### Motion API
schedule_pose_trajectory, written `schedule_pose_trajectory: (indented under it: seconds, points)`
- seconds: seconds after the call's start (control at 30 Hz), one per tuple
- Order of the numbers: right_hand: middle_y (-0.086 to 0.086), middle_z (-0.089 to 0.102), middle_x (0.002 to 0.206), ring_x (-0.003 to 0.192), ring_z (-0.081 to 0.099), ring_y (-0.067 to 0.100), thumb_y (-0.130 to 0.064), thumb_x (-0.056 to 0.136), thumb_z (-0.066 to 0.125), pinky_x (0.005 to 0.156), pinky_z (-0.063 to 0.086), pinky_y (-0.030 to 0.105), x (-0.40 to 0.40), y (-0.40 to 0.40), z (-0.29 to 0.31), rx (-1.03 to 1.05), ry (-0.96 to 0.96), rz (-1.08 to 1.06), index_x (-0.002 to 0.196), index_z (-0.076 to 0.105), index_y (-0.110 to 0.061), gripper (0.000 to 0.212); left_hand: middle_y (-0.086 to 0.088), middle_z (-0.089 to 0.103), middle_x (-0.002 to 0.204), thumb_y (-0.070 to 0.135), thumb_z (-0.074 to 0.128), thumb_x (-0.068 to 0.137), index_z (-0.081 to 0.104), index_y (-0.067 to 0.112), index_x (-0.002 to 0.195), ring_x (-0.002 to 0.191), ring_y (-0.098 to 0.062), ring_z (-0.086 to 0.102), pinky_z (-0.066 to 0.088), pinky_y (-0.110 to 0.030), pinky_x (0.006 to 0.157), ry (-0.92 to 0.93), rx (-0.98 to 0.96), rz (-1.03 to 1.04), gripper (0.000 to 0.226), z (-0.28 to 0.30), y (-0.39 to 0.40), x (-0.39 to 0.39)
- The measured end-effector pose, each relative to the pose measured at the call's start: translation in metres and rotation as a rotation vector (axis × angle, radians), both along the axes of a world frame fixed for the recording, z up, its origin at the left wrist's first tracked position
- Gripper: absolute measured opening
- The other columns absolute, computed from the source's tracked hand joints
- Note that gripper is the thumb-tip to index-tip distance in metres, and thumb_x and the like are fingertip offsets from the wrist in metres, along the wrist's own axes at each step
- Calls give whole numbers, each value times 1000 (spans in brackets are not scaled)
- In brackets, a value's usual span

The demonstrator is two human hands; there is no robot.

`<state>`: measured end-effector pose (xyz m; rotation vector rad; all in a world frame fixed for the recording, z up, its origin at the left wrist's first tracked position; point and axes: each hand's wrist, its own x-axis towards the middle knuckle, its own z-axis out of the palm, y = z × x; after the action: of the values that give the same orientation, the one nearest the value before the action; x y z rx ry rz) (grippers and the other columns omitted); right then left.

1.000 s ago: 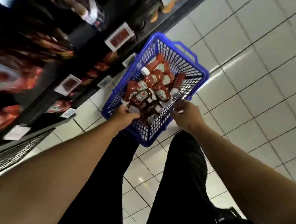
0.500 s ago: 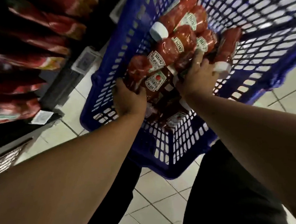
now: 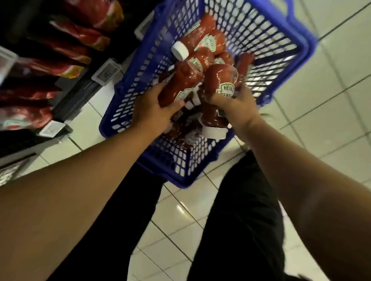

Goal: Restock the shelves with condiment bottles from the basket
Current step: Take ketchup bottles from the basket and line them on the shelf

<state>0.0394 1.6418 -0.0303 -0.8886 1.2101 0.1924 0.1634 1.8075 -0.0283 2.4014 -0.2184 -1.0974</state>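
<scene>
A blue plastic basket (image 3: 294,45) stands on the tiled floor and holds several red ketchup bottles with white caps (image 3: 204,41). My left hand (image 3: 151,108) grips one ketchup bottle (image 3: 179,83) by its body, lifted above the pile. My right hand (image 3: 236,104) grips a second ketchup bottle (image 3: 220,86), held with its white cap pointing toward me. Both bottles hang over the basket's near half. The shelves (image 3: 74,94) run along the left.
Dark shelves on the left carry red sauce pouches (image 3: 78,34) and white price tags (image 3: 106,72). Pale floor tiles (image 3: 345,106) spread to the right of the basket. My black-trousered legs (image 3: 240,219) stand just below the basket.
Both hands reached into the basket, each closed round a ketchup bottle and lifted it from the pile. The view moved closer to the basket.
</scene>
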Motion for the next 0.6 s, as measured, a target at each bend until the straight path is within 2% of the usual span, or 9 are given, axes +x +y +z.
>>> schedule_pose_trajectory:
  seconds: [0.03,0.1,0.13,0.2,0.27,0.33,0.43,0.53,0.6]
  points:
    - [21,68,115,93,72,34,-15,64,80,83,61,49,-6,-9,28,111,-76,-77,131,48,3,76,12,69,112,46,76,85,62,33,130,97,-7,65,49,-16,77,35,-43,18,48,27,-9,-2]
    - [23,63,110,88,67,33,-15,73,67,82,58,45,-14,-31,90,323,-213,-138,127,51,4,59,13,72,113,44,75,86,63,34,127,101,-6,68,55,-27,87,94,-130,58,44,90,-28,-4]
    - [23,60,110,90,65,33,-18,77,62,84,55,46,-18,-43,122,408,-274,-128,128,51,1,56,12,72,114,43,74,86,64,33,126,103,-5,68,56,-33,92,116,-173,79,42,123,-39,-5]
    - [20,61,112,96,63,32,-21,79,61,90,52,49,-22,-70,185,493,-377,-92,133,50,-2,59,11,73,114,43,72,87,64,29,127,104,-4,69,56,-34,93,136,-260,124,44,192,-62,-7]
    - [18,65,111,97,64,32,-25,72,69,92,52,48,-22,-97,244,495,-429,-71,133,53,-2,67,10,74,112,37,72,89,65,23,126,104,-5,70,57,-33,92,148,-371,202,40,260,-86,-9]
    - [18,67,108,93,67,31,-30,69,76,91,53,47,-15,-121,302,490,-479,-23,125,62,-3,63,3,75,113,29,71,92,67,24,120,107,-15,71,57,-45,95,169,-491,277,29,323,-107,-11]
    - [12,72,91,75,69,24,-33,62,90,72,60,39,-1,-150,388,407,-531,98,108,72,-10,54,-6,74,118,29,68,92,68,23,117,109,-26,71,53,-56,97,141,-632,352,25,408,-136,-12]
    - [10,69,83,71,70,24,-15,72,78,64,60,39,16,-177,467,238,-549,185,118,56,-5,52,-8,75,116,27,67,91,67,18,117,108,-29,71,52,-57,98,101,-763,430,27,478,-158,-9]
    - [10,68,81,72,70,24,-9,74,68,66,61,41,30,-191,521,171,-621,244,113,56,-3,41,-8,75,114,24,67,90,66,15,118,106,-30,71,52,-57,99,76,-849,472,29,523,-167,-3]
